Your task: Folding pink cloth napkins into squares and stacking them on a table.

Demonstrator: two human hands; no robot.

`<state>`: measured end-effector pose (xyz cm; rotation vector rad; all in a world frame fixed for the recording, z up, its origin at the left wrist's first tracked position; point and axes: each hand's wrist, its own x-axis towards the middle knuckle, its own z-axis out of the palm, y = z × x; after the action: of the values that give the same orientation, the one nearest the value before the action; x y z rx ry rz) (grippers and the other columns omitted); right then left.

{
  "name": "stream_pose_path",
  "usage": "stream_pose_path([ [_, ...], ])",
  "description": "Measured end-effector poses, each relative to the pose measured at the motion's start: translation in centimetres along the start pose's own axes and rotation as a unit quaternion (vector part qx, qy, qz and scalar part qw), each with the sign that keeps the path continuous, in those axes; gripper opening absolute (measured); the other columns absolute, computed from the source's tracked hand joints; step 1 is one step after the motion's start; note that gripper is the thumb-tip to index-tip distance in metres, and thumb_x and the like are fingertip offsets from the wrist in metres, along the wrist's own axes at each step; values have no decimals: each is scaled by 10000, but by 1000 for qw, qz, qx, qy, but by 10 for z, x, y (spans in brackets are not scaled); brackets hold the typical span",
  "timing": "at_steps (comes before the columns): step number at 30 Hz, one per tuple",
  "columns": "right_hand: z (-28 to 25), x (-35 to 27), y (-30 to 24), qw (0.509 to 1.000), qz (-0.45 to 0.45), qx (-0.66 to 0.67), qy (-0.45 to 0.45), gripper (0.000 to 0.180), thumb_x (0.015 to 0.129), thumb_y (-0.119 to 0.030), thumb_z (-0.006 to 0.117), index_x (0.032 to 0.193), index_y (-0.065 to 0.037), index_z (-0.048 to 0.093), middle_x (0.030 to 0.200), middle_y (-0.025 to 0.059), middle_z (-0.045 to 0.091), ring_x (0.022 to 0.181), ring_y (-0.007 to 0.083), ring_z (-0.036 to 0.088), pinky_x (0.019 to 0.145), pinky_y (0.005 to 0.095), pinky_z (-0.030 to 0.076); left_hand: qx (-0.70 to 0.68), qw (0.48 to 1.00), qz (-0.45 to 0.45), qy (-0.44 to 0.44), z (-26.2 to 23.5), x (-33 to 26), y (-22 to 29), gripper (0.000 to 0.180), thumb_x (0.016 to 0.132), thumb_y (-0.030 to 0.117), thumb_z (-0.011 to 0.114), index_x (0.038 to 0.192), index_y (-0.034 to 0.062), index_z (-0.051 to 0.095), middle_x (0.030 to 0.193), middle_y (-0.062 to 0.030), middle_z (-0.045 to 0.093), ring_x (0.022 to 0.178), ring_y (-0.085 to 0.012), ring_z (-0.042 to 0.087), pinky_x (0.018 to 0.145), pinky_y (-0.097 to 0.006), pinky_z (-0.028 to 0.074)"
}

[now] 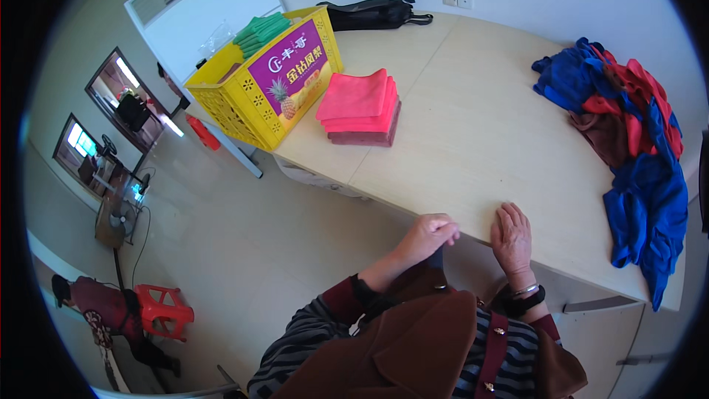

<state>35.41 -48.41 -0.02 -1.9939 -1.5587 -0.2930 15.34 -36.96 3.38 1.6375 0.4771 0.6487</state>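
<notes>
My left hand (pixel 433 235) is curled closed just off the table's near edge. A dark strip of fabric shows beneath it, but whatever its fingers hold, if anything, is hidden. My right hand (pixel 512 236) lies flat on the tabletop at that edge, holding nothing. Ahead and to the left sits a neat stack of folded pink cloths (pixel 356 100), with brown folded cloths (pixel 363 137) at the bottom. Over on the right, a loose heap of blue cloths (pixel 648 203), red cloths (pixel 639 89) and a brown cloth (pixel 602 137) spreads along the table, partly hanging over its edge.
A yellow plastic crate (pixel 255 122) holding folded green cloths (pixel 260 33) stands at the table's left end. Behind it lies a black bag (pixel 373 13) by the wall. Lower left, a person (pixel 103 310) is beside a red stool (pixel 164 312); a fan (pixel 122 218) stands farther back.
</notes>
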Motion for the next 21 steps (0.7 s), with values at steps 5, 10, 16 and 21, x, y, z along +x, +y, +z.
stream_pose_path([
  [5,0,0,-3,1000,-4,4,1,342,813,-100,608,1140,-5,583,1241,157,566,1226,335,486,1045,434,381,66,998,3,22,-28,-25,-27,223,949,140,531,826,-26,617,791,-78,638,628,-122,612,617,-247,483],
  [10,-5,0,0,998,-20,20,48,296,795,-64,599,1084,0,590,1171,168,578,1146,347,519,991,431,415,31,996,34,70,-48,-15,-29,191,993,121,472,976,-18,601,924,-88,657,682,-122,621,667,-258,510],
  [16,2,3,-1,996,-31,51,64,184,779,-92,579,943,-9,571,1069,151,578,1072,318,529,952,398,422,34,995,-10,93,-52,-35,-34,157,993,105,454,983,1,571,926,-96,649,696,-139,625,662,-264,501],
  [21,-6,-8,13,998,-9,4,56,205,809,-137,572,971,-11,579,1123,147,576,1112,305,525,980,403,408,60,997,-9,43,-30,-18,-39,143,965,35,441,919,-13,568,905,-86,634,683,-131,607,673,-260,498],
])
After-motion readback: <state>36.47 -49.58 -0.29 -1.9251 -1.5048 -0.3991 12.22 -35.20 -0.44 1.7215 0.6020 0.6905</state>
